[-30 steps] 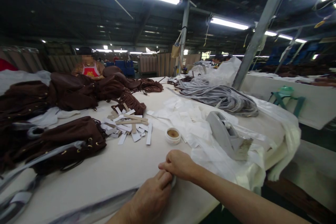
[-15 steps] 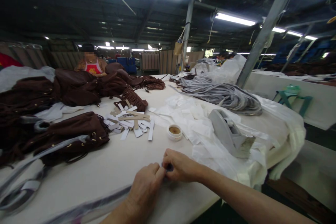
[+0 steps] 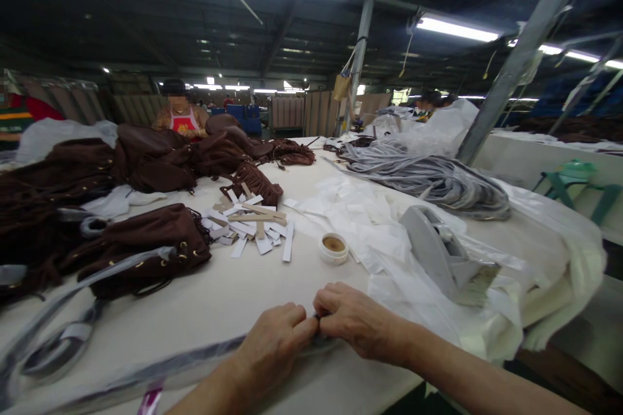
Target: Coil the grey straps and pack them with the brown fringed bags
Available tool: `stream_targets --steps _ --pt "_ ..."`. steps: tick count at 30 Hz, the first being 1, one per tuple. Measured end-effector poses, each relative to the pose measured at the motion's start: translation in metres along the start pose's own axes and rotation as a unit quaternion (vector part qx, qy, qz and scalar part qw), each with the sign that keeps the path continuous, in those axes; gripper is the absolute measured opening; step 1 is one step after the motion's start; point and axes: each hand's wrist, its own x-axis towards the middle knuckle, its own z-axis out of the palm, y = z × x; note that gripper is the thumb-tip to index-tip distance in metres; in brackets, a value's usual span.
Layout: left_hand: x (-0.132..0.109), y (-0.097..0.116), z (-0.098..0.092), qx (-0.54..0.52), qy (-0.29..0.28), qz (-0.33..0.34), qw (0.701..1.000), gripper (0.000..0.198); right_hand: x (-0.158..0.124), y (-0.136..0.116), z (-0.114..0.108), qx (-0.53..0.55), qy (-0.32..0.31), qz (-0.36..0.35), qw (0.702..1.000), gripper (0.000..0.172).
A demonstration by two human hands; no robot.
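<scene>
Strap (image 3: 204, 355) along the table's (image 3: 233, 292) near edge, mostly in clear film (image 3: 121, 384) — that much looks done; left hand (image 3: 277, 347) and right hand (image 3: 360, 321) both pinch its dark end, which seems unfinished — how much remains, I cannot tell

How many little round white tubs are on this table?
1. The white tub sits beyond the right hand, between the card strips and the grey dispenser. Others could be hidden behind the brown bags.
</scene>
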Motion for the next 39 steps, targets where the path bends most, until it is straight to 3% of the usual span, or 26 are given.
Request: stream_targets --steps 3,7,10,12,14,17,20,22,25,29,36,39 --pt "0.007 0.007 0.001 0.024 -0.034 -0.023 0.999 0.01 -0.008 -0.001 0.009 -0.02 0.024 0.039 0.999 0.019" --pt "0.014 0.031 0.011 0.028 -0.059 -0.131 0.989 0.013 -0.012 -0.022 0.005 -0.016 0.033 0.165 0.986 0.013" --pt "0.016 0.048 0.019 0.0 -0.043 -0.199 0.979 0.015 -0.009 -0.043 -0.003 -0.009 -0.021 0.272 0.962 0.009" --pt "0.015 0.05 0.017 -0.02 -0.04 -0.207 0.977 0.011 -0.006 -0.049 -0.003 0.007 -0.072 0.324 0.943 0.013" --pt "0.012 0.043 0.007 -0.033 -0.06 -0.189 0.98 0.006 -0.007 -0.046 0.002 0.029 -0.082 0.312 0.946 0.018" --pt "0.009 0.023 -0.014 -0.014 -0.119 -0.129 0.984 0.011 -0.015 -0.028 0.014 0.037 -0.041 0.184 0.981 0.016" --pt "0.014 0.012 -0.028 0.038 -0.16 -0.055 0.985 0.008 -0.02 -0.009 0.018 0.027 -0.022 0.084 0.996 0.015" --pt "0.02 0.015 -0.026 0.069 -0.174 -0.05 0.981 0.009 -0.019 -0.005 0.014 0.011 -0.03 0.088 0.996 0.017" --pt "0.028 0.035 -0.008 0.105 -0.178 -0.129 0.97 0.015 -0.013 -0.013 0.007 -0.008 -0.056 0.149 0.987 0.015" --pt "0.027 0.057 0.008 0.104 -0.152 -0.213 0.96 0.022 -0.008 -0.024 0.009 0.061 -0.038 0.209 0.975 0.011" --pt "0.009 0.035 -0.023 0.05 -0.111 -0.137 0.983 0.018 -0.014 0.0 0.008 0.107 -0.068 0.126 0.984 0.009" --pt "0.007 0.033 -0.014 0.071 -0.105 -0.129 0.984 0.014 -0.011 -0.003 0.004 0.098 -0.064 0.128 0.985 0.01"
